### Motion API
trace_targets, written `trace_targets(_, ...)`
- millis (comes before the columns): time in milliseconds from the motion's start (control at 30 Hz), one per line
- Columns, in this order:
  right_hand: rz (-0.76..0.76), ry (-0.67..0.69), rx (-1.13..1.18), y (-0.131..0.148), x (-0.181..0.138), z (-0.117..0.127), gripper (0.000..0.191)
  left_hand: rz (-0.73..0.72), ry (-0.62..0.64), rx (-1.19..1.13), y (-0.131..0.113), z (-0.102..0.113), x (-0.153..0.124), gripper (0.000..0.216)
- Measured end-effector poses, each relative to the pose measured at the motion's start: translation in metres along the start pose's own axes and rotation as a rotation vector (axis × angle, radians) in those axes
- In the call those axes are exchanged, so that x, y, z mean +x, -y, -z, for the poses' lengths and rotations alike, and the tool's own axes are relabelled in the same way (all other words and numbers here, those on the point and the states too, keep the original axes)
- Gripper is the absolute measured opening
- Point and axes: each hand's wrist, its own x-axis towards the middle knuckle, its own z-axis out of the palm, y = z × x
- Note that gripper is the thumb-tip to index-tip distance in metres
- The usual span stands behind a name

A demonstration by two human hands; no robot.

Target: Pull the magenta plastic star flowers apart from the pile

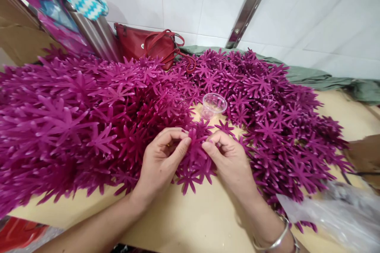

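A person is working at a tan tabletop (190, 221) heaped with magenta star-shaped flower cutouts, the left hand (162, 162) and the right hand (230, 162) meeting over a small bunch of the cutouts (196, 162) near the table's front edge. Both hands are pinching the bunch between thumb and fingertips, the left closing on its left side and the right on its upper right, with several loose petals fanning out below the fingers. A large pile of the same pieces (74, 126) is lying banked to the left, and a thinner spread (276, 126) is covering the table to the right. A small clear plastic cup (213, 104) is standing just beyond the hands, between the two heaps. A red handbag (148, 43) is resting against the tiled wall at the back, a green cloth (326, 79) is trailing along the far right, and a clear plastic bag (335, 213) is lying at the near right corner. A silver bangle (276, 239) is showing on the right wrist. The cutouts look thin, light and flexible, with narrow petals likely to bend or crease; they appear best gripped at the centre, where the petals join, rather than by the tips.
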Motion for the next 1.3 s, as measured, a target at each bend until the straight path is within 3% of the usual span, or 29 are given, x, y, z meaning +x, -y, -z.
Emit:
trace_targets(133,0.063,-0.174,-0.086,-0.001,0.003,0.007,0.040,-0.016,-0.160,-0.020,0.001,0.003,0.003,0.004)
trace_targets(200,0.115,-0.203,-0.181,0.000,0.003,0.009,0.038,-0.057,-0.123,0.019,0.001,0.004,0.004,0.010)
trace_targets(300,0.218,-0.240,-0.267,0.002,0.004,0.011,0.018,-0.103,-0.012,0.040,-0.001,0.005,0.002,0.027)
trace_targets(433,0.323,-0.315,-0.281,0.003,0.004,0.009,0.008,-0.143,-0.062,0.044,-0.004,0.006,-0.001,0.023)
trace_targets(533,0.401,-0.294,-0.304,0.003,0.001,0.005,0.006,-0.020,-0.070,-0.062,-0.002,0.004,-0.001,0.019)
trace_targets(700,0.480,-0.168,-0.372,0.001,-0.005,-0.005,0.028,0.267,-0.001,-0.367,0.006,-0.002,0.001,0.035)
trace_targets(967,0.427,-0.116,-0.394,0.003,-0.005,-0.005,0.007,0.380,0.046,-0.469,0.008,-0.002,0.003,0.036)
trace_targets(1100,0.343,-0.155,-0.323,0.005,-0.004,-0.002,0.008,0.436,0.088,-0.508,0.008,-0.003,0.003,0.034)
trace_targets(1300,0.147,-0.335,-0.047,-0.001,0.001,0.007,0.011,0.402,-0.094,-0.541,0.008,-0.004,0.008,0.028)
